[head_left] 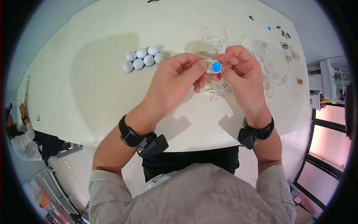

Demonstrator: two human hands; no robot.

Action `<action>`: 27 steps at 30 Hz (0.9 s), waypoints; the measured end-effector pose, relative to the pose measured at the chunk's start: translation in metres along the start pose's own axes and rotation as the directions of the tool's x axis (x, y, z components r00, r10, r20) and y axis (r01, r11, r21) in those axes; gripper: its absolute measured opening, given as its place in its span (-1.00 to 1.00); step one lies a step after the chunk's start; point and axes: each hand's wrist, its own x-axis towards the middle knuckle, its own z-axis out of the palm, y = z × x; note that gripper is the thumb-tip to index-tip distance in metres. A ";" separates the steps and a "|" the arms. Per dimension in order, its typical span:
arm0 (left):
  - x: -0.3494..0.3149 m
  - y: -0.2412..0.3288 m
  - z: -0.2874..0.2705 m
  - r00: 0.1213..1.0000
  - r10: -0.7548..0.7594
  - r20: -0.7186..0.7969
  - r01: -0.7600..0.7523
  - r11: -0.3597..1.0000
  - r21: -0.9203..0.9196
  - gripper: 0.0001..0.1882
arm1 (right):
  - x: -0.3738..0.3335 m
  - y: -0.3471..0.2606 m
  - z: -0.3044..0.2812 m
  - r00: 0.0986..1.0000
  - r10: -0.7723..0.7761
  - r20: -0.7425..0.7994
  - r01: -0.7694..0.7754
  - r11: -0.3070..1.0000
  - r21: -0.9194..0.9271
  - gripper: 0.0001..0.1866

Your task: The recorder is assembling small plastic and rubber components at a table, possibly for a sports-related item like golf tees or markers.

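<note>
My left hand [178,78] and my right hand [240,72] meet above the pale table [93,93], both pinching one small white piece with a round blue centre [216,67]. The fingertips of each hand grip its edges. Several white balls [144,58] lie clustered on the table to the left of my left hand. A heap of thin white sticks [209,39] lies behind and under my hands. Black bands sit on both wrists.
Small white ring-shaped parts [270,80] are scattered right of my right hand. A few tiny dark and blue bits [283,35] lie at the far right corner. Another person [20,140] is at the left edge. Shelving [330,80] stands beyond the table's right end.
</note>
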 end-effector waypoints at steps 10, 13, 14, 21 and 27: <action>-0.001 0.001 0.003 0.990 0.137 -0.024 -0.129 0.969 0.212 -0.82 | -0.004 0.001 0.004 0.982 -0.188 0.006 0.181 0.939 -0.291 -0.69; -0.001 0.002 -0.003 0.981 0.191 0.029 -0.190 0.927 0.322 -0.83 | -0.005 0.000 0.001 0.969 -0.235 0.078 0.247 0.901 -0.355 -0.67; -0.001 0.004 -0.004 0.983 0.178 0.050 -0.184 0.928 0.324 -0.83 | -0.005 -0.001 0.002 0.969 -0.235 0.077 0.247 0.910 -0.333 -0.66; 0.001 0.004 -0.006 0.989 0.094 0.116 -0.105 0.990 0.091 -0.82 | -0.006 -0.002 0.001 0.981 -0.188 0.055 0.196 0.933 -0.302 -0.71; 0.000 0.007 -0.005 0.991 0.053 0.120 -0.060 0.997 0.057 -0.78 | -0.006 -0.002 -0.001 0.977 -0.199 0.078 0.214 0.929 -0.304 -0.84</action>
